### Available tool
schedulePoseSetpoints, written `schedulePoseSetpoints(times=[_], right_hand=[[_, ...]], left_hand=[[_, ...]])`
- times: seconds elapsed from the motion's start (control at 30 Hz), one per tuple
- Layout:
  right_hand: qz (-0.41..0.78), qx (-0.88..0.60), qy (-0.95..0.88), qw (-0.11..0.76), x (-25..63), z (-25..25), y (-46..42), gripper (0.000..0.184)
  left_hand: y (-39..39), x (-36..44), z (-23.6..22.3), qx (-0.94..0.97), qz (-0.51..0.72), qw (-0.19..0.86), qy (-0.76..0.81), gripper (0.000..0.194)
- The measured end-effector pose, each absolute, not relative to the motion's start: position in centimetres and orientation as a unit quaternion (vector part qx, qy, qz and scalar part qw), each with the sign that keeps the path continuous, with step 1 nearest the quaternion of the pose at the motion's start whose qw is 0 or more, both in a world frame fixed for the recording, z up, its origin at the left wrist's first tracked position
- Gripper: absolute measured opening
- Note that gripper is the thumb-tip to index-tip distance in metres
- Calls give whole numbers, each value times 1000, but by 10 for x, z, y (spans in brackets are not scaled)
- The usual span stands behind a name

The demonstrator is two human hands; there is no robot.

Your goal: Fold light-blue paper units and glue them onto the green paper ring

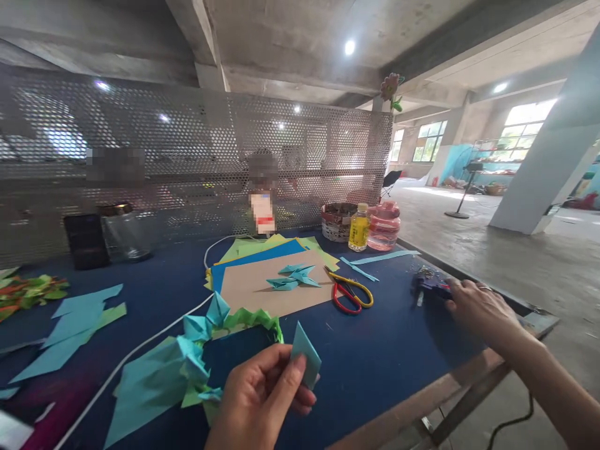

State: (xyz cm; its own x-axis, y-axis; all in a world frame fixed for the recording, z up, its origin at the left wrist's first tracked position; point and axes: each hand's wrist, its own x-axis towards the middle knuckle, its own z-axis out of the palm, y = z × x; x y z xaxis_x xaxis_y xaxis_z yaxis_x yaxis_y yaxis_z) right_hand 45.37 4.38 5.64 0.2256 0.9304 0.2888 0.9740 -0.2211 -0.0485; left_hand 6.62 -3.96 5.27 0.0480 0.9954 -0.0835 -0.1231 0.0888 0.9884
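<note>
My left hand point(269, 390) is closed, pinching a small folded light-blue paper piece point(307, 356) between thumb and fingers. Behind it lies a curved chain of folded paper units point(255, 320), green along the back and light blue on the left. At the table's right edge, my right hand point(482, 309) is around the near end of a dark purple tool point(434, 284) that looks like a glue gun; the palm hides part of it. More folded light-blue pieces point(295, 276) rest on a tan sheet point(244, 290), with red-and-yellow-handled scissors point(351, 294) beside them.
Light-blue paper strips point(77, 325) lie at left, near a white cable point(154, 337). Along the back stand a phone point(87, 240), a glass jar point(126, 234), a basket point(335, 222), a yellow bottle point(359, 228) and a pink jug point(384, 228). Behind a perforated screen point(187, 137) people show.
</note>
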Motion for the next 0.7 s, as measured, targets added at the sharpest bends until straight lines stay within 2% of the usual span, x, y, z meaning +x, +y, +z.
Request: schedulePoseSetpoints(times=[0.13, 0.27, 0.4, 0.53, 0.7], right_hand=[[-113, -789, -601, 52, 471, 41, 58, 29], [-123, -789, -598, 67, 471, 42, 64, 27], [-139, -768, -603, 165, 453, 50, 53, 22], [-118, -690, -651, 295, 410, 36, 25, 42], [-39, -596, -700, 392, 349, -2, -18, 48]], left_hand=[[-38, 65, 53, 446, 510, 562, 474, 48], [-39, 66, 55, 436, 518, 566, 470, 41], [-38, 64, 59, 420, 525, 578, 462, 39], [-35, 64, 66, 408, 529, 583, 463, 36], [-32, 66, 75, 411, 533, 569, 473, 40]])
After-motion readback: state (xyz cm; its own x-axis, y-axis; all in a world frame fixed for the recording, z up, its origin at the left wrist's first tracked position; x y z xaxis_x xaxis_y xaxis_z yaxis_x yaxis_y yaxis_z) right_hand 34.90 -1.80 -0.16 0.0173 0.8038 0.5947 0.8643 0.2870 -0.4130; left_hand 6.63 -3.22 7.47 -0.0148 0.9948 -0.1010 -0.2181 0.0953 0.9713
